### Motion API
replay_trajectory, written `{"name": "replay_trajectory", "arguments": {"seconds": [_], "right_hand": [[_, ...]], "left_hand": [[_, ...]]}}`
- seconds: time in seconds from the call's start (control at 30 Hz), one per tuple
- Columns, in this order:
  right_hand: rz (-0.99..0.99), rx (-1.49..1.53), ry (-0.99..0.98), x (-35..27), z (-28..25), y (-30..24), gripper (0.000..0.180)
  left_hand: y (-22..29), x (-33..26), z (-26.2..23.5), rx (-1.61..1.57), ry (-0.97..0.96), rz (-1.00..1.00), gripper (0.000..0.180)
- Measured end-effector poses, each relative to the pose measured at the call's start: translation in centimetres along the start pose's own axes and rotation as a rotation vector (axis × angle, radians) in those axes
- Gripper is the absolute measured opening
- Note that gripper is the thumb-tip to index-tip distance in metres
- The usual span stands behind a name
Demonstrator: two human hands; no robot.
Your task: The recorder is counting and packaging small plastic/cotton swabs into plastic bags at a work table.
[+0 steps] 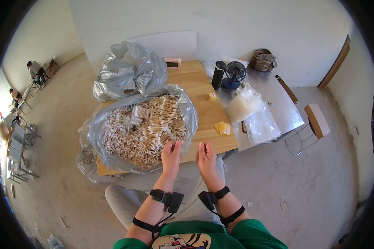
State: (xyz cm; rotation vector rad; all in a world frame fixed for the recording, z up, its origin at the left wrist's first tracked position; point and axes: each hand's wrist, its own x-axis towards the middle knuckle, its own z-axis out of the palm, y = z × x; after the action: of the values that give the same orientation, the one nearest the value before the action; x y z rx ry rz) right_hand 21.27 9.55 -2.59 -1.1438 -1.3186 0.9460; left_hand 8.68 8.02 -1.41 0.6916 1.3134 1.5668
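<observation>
— What is seen at the near edge of the worktop?

— Two hands are held up side by side just past that edge. The left hand is raised at the near rim of a big clear plastic bag, its fingers loosely curled and partly spread; nothing can be made out in its grip, though something as thin as one stick would not be seen at this size. The right hand is held just beside it, apart from the bag, fingers drawn together and pointing away; whether anything is pinched there cannot be told.

— And what is in the bag?

— A large heap of cotton swabs with wooden stems is held in it, spread over the left half of the worktop. A small bundle of swabs is laid on top of the heap, toward the far side.

— What else is found around it?

— A second, crumpled grey bag is set behind the heap. Two small yellow packets are laid on the wood to the right. Further right, on a grey surface, a dark bottle, a small desk fan and clear plastic bags are placed.
</observation>
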Motion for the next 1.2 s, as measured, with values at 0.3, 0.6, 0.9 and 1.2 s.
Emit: {"name": "replay_trajectory", "arguments": {"seconds": [0.3,0.6,0.9,1.2], "right_hand": [[-0.318,-0.192,0.156,-0.5,1.7,0.3,0.017],[0.117,-0.656,0.31,7.1,-5.8,11.0,0.022],[-0.227,-1.103,-0.139,6.5,-2.4,10.0,0.056],[-0.236,-1.192,-0.341,5.7,0.2,11.4,0.058]], "left_hand": [[-0.4,0.3,-2.0,0.578,0.258,0.44,0.03],[-1.4,3.5,-7.8,0.337,0.406,0.259,0.033],[-0.4,7.0,-13.1,0.164,0.359,0.268,0.025],[2.4,15.4,-14.8,1.112,0.473,0.574,0.03]]}}
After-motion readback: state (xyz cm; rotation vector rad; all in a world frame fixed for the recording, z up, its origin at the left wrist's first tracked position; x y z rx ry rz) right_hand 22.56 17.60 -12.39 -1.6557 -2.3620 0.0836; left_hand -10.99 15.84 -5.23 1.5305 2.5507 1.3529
